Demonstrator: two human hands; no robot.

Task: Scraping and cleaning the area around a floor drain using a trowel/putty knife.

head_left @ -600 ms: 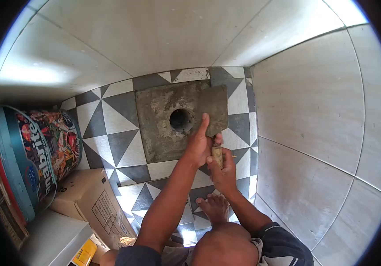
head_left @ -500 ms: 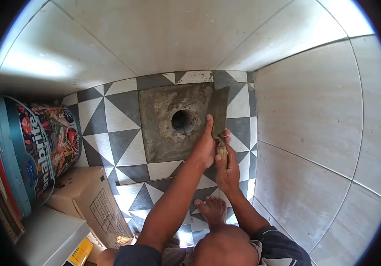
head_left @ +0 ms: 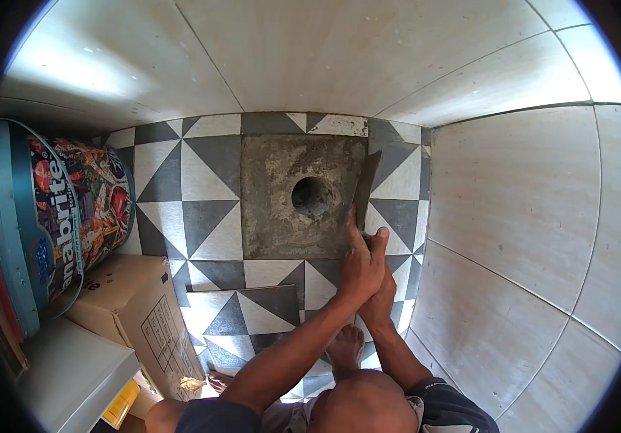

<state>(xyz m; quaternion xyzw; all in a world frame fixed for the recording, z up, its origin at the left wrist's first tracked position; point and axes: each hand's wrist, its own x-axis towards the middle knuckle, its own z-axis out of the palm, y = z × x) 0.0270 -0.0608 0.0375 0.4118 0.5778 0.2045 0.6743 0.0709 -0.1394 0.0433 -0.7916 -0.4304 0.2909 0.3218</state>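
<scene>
A flat trowel (head_left: 367, 184) with a long narrow grey blade stands tilted on edge along the right side of a square cement patch (head_left: 267, 234). A round dark hole (head_left: 312, 195) opens near the middle of that patch. My left hand (head_left: 362, 270) is closed at the base of the blade, one finger laid along it and the thumb up. Just under it, my right hand (head_left: 380, 299) is closed at the handle end; its fingers and the handle are mostly hidden behind the left hand.
Grey and white patterned tiles (head_left: 213, 231) surround the patch. Tiled walls rise at the far side and at the right (head_left: 505, 216). On the left are a paint bucket (head_left: 94, 202) lying on its side, a cardboard box (head_left: 133, 303) and a white box (head_left: 72, 368). My bare foot (head_left: 346, 350) is close behind my hands.
The trowel has turned from showing its flat face to nearly edge-on. My left hand has moved back toward me and now covers the right hand and handle. The whole view has shifted slightly.
</scene>
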